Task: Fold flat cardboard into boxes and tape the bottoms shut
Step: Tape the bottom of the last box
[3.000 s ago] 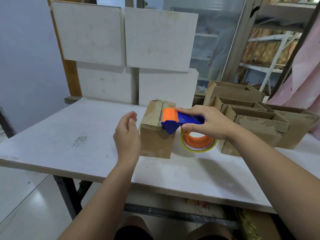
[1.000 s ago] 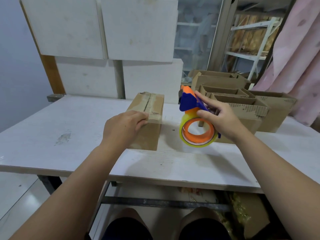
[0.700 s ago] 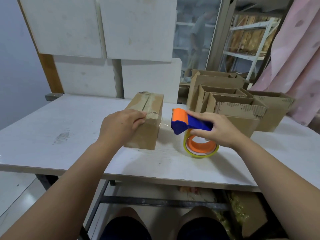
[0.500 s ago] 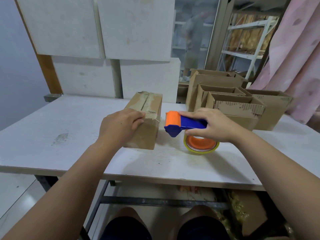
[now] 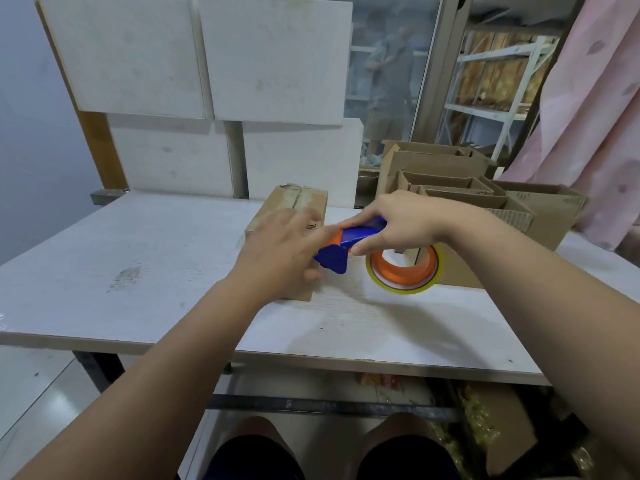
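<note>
A small brown cardboard box (image 5: 298,202) lies bottom up on the white table (image 5: 138,258), with a strip of clear tape along its seam. My left hand (image 5: 280,254) lies spread over the box's near end, blurred, its fingertips touching the dispenser's orange roller. My right hand (image 5: 401,223) grips the blue handle of the tape dispenser (image 5: 346,249), whose nose is against the box's right side. The orange-cored tape roll (image 5: 403,268) hangs below my right hand, close to the table.
Several open cardboard boxes (image 5: 460,202) stand crowded at the table's back right. White panels (image 5: 207,81) lean behind the table. A pink curtain (image 5: 595,116) hangs at the right. A person (image 5: 388,81) stands behind the glass. The table's front edge is near my knees.
My right hand has brought the dispenser left, against the box's right side. My left hand has slid right over the box's near end until its fingers meet the dispenser.
</note>
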`<state>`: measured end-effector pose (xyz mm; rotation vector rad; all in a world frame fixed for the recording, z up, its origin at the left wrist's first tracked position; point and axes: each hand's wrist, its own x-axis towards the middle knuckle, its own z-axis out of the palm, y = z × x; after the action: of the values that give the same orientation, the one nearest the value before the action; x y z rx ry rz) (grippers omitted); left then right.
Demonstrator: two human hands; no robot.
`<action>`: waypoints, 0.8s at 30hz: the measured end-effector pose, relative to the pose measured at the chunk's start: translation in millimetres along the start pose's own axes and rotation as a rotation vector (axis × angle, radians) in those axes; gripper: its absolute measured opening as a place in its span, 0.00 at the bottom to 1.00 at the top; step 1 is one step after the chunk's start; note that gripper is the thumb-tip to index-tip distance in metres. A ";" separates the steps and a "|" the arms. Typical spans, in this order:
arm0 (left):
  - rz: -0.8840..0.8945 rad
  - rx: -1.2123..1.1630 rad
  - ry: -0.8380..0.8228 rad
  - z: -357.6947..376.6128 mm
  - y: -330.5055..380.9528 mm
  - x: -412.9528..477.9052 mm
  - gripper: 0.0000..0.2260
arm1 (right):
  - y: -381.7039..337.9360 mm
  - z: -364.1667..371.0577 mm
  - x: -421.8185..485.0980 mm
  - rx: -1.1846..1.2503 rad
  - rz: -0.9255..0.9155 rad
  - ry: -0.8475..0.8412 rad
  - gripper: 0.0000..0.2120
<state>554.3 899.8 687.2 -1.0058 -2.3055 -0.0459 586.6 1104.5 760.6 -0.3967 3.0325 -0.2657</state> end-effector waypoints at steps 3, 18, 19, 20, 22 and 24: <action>0.003 -0.125 0.082 16.6 4.6 -2.8 0.26 | -4.2 -10.3 6.3 -0.040 -0.003 -0.055 0.20; 0.217 -0.137 -0.156 12.0 -4.9 0.1 0.16 | 18.6 15.0 24.6 0.310 0.088 -0.428 0.20; 0.235 -0.160 -0.129 10.9 -5.2 0.3 0.14 | 25.2 18.7 20.8 0.402 0.101 -0.445 0.21; 0.242 -0.187 -0.103 9.7 -4.7 1.0 0.12 | 31.9 22.1 16.6 0.501 0.124 -0.460 0.21; 0.233 -0.232 -0.065 6.7 -3.8 3.1 0.11 | 43.4 29.9 7.4 0.704 0.175 -0.483 0.19; 0.200 -0.284 -0.037 8.8 -3.7 4.3 0.11 | 54.0 40.6 -0.3 0.901 0.239 -0.512 0.20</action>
<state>545.0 902.3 683.1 -1.3855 -2.2610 -0.2822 577.2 1149.4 711.0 -0.0112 2.1364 -1.2065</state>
